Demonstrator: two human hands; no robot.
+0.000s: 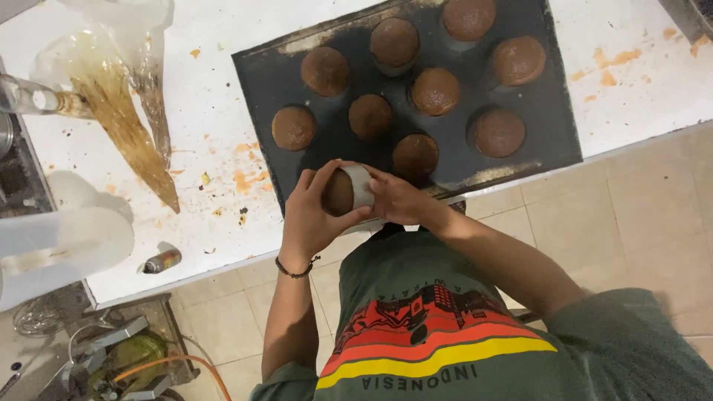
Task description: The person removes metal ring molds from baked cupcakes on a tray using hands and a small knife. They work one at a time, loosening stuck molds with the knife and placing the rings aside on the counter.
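Observation:
Both hands hold one small metal cup mould [361, 184] with a brown cake [337, 194] in it, tipped on its side at the near edge of a dark baking tray [551, 126]. My left hand [312, 215] wraps the cake end from the left, wearing a dark bead bracelet. My right hand [401, 199] grips the mould's wall from the right. On the tray stand several more round brown cakes in their moulds, the nearest [415, 155] just beyond my fingers.
The tray lies on a white counter [215, 186] spotted with orange batter. A used clear piping bag [126, 111] lies at left, with a glass bottle [37, 100] and a small lighter [162, 261]. Beige floor tiles [639, 215] lie below.

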